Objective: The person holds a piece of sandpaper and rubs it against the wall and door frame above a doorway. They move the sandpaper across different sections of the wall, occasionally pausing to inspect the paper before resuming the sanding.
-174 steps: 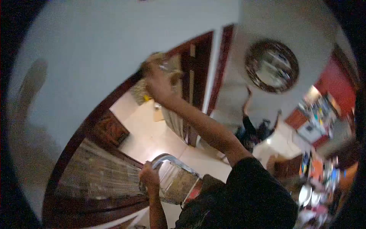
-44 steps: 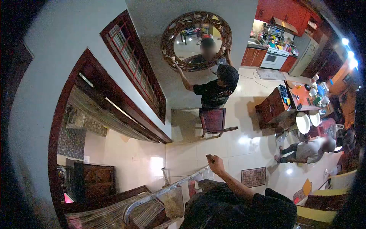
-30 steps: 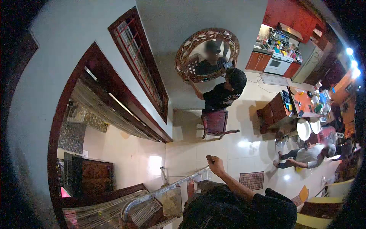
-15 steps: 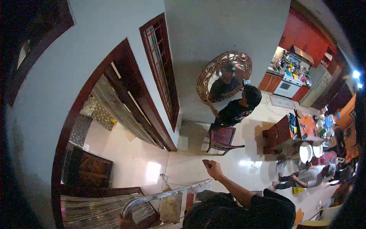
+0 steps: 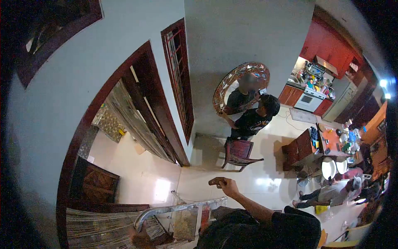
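Observation:
My left hand (image 5: 141, 237), dim at the bottom left, is wrapped round the curved metal rail (image 5: 166, 211) of what looks like a ladder. Raised in front of my black-clothed body, my right hand (image 5: 229, 187) pinches a small brown object (image 5: 216, 181) that I cannot identify. Beyond it, a person in black (image 5: 251, 121) by the wall has a hand at the lower edge of an oval mirror (image 5: 219, 93) with an ornate frame. A dark red wooden chair (image 5: 239, 152) stands behind that person.
A doorway with curtains (image 5: 130, 114) is on the left, beside a barred window (image 5: 179, 79). On the right are a cluttered table (image 5: 327, 139), a white stove (image 5: 309, 101) and a seated person (image 5: 331, 194) in a light shirt.
My right hand has turned, and more of the brown object shows, pointing left. The view has shifted slightly. The person's reflection in the mirror looks different.

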### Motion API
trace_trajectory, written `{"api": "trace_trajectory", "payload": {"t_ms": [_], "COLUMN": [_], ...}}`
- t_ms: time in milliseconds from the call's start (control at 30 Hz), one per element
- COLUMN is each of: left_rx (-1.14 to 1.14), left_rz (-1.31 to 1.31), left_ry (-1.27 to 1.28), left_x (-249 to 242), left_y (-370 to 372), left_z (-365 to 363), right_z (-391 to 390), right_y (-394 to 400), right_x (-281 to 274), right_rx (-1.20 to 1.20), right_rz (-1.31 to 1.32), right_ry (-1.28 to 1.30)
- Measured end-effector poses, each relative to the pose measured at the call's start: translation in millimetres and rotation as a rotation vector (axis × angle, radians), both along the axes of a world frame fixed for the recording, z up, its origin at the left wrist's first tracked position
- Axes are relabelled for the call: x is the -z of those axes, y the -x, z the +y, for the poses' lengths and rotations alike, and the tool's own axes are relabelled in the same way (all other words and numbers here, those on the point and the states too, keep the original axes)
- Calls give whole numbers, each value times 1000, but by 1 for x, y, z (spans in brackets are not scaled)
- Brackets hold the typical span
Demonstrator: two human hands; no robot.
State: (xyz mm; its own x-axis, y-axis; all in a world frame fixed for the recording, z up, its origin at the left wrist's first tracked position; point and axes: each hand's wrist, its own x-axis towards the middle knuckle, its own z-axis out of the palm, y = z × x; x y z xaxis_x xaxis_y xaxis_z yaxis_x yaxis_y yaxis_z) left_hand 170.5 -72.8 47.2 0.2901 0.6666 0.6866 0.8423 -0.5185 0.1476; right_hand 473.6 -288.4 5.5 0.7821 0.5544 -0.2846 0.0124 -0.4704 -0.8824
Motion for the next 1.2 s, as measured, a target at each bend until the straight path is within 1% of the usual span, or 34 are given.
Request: {"api": "trace_trajectory", "payload": {"t_ms": [67, 100, 167, 200, 267, 300, 333, 367, 400, 467, 500, 567, 600, 633, 667, 700, 767, 800, 833, 867, 900, 933, 1000, 1033, 1067, 1100, 1167, 1200], "left_rx": [40, 39, -310, -315, -342, -353, -191, -34, -53, -283, -304, -313, -335, -266, -207, -261, -97, -152, -119, -76, -98, -95, -108, -110, -102, -92, -85, -78], "left_rz": [-64, -64, 199, 201, 135, 128, 10, -103, -108, 135, 128, 162, 153, 124, 86, 56, 106, 79, 20, -35, -49, -28, 12, 11, 24, 36, 16, -3], "left_ry": [35, 36, 614, 617, 794, 798, 529, 255, 256, 528, 531, 533, 530, 540, 537, 508, 443, 423, 429, 436, 429, 426, 450, 446, 411, 376, 350, 332], "left_x": [-4, 1, 17, 16, 13, 46, 100, 130, 89, 5, -3, -11, -3, 12, 23, 24, 20, 19, 17, 14, 9, 2, 1, 8, 17, 26, 43, 43], "left_y": [6, 12, 26, 26, 23, 39, 67, 85, 54, 10, 1, -1, 5, 11, 17, 20, 20, 17, 12, 9, 7, 5, 4, 5, 7, 8, 10, 9], "left_z": [-4, 2, 20, 21, 22, 31, 46, 51, 26, 7, 5, 3, 4, 6, 13, 17, 10, 9, 10, 10, 10, 9, 10, 13, 15, 18, 24, 26], "right_z": [-2, -4, -5, -6, -4, -3, -2, -1, 0, 0, 2, 10, 12, 13, 20, 37, 66, 81, 99, 110, 119, 132, 156, 160, 163, 166, 173, 176], "right_y": [5, 6, 8, 12, 16, 18, 20, 22, 21, 20, 21, 21, 19, 17, 10, 2, -3, -13, -8, -7, 0, 5, 21, 29, 36, 40, 45, 46], "right_x": [7, 22, 59, 62, 67, 71, 73, 75, 76, 76, 79, 90, 104, 101, 95, 83, 54, 60, 31, 0, -37, -65, -116, -140, -162, -175, -183, -188], "right_rx": [-9, -10, 44, 41, 53, 41, 63, 82, 64, 84, 61, 338, 332, 303, 214, 100, -50, -219, -272, -238, -191, -212, -438, -442, -538, -635, -650, -662], "right_rz": [-13, -13, 246, 249, 335, 335, 367, 401, 402, 70, 70, 488, 591, 600, 710, 821, 963, 888, 899, 879, 853, 853, 642, 642, 705, 766, 765, 766], "right_ry": [-3, -2, -305, -301, -351, -347, -383, -418, -413, -69, -67, -394, -615, -614, -670, -726, -823, -956, -951, -883, -815, -812, -995, -999, -1063, -1127, -1178, -1224]}}
